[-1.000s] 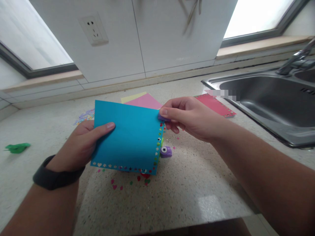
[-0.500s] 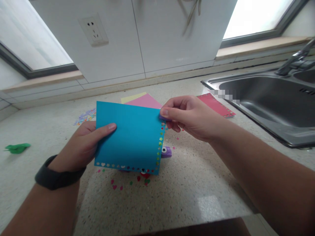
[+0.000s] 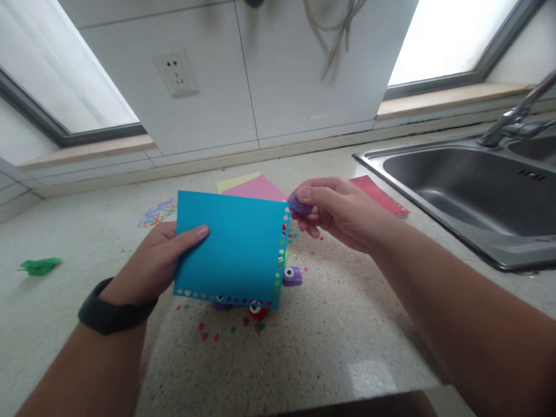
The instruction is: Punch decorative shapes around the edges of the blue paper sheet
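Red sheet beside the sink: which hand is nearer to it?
Right. The right hand, holding the purple punch, is just left of the red sheet in view; the left hand is farther left, gripping the left edge of the blue sheet.

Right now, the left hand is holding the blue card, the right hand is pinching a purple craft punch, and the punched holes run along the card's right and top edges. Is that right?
One slip: in the head view, the punched holes run along the blue card's right and bottom edges, not the top.
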Available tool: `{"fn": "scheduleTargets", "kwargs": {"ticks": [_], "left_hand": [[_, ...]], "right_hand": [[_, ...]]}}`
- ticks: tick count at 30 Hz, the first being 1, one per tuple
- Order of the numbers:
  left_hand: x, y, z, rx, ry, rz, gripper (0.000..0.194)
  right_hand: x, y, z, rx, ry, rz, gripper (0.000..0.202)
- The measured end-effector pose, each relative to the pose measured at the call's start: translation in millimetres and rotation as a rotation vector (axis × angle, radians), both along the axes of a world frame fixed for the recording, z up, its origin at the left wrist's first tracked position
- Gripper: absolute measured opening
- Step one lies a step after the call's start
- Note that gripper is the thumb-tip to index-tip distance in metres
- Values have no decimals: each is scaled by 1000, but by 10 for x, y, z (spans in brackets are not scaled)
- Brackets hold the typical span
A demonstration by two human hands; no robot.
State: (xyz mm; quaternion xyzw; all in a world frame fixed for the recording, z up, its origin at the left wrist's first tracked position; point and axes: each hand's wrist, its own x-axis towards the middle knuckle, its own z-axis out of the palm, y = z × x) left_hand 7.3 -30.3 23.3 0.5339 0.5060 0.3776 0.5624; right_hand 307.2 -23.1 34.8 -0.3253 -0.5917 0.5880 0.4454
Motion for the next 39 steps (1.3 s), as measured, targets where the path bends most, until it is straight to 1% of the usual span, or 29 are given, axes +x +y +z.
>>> {"fn": "scheduleTargets", "kwargs": {"ticks": [2, 4, 6, 8, 10, 12, 14, 16, 21, 24, 27, 29, 31, 33, 35, 37, 39], "left_hand": [[-19, 8, -8, -12, -10, -22, 36], [-39, 21, -24, -13, -20, -40, 40], [-56, 34, -39, -6, -27, -52, 41], [-64, 46, -47, -13, -29, -57, 42], [-65, 49, -46, -27, -34, -57, 43], [-64, 45, -40, -35, -41, -60, 44], [-64, 37, -33, -33, -50, -68, 44], [-64, 30, -27, -26, -57, -75, 44], [-57, 36, -15, -36, -54, -79, 44], [-54, 39, -11, -30, -52, -78, 44], [-62, 28, -11, -21, -51, -90, 43], [-75, 14, -13, -23, -48, -107, 41], [-90, -2, -15, -37, -28, -131, 39], [-102, -18, -16, -53, 5, -174, 37], [-106, -29, -6, -51, 39, -227, 35], [-98, -31, 24, -26, 93, -287, 32], [-75, -23, 80, 17, 190, -363, 30]], "right_hand": [[24, 29, -2, -2, 17, -27, 29], [51, 69, -25, 4, 5, -87, 32], [81, 113, -65, 23, -102, -180, 34], [112, 148, -109, 74, -345, -239, 35], [135, 167, -143, 181, -649, -290, 37], [147, 167, -160, 290, -891, -320, 39], [147, 158, -166, 338, -1028, -304, 41], [140, 149, -170, 338, -1101, -252, 42], [130, 137, -197, 415, -1212, -145, 40], [133, 124, -214, 455, -1267, -81, 43], [133, 112, -208, 452, -1294, -45, 46], [133, 112, -185, 465, -1284, -81, 47], [133, 115, -150, 478, -1214, -149, 43], [132, 113, -114, 453, -1053, -186, 34], [124, 100, -87, 403, -851, -171, 28], [103, 74, -74, 350, -682, -105, 26], [67, 38, -67, 295, -566, 10, 25]]}}
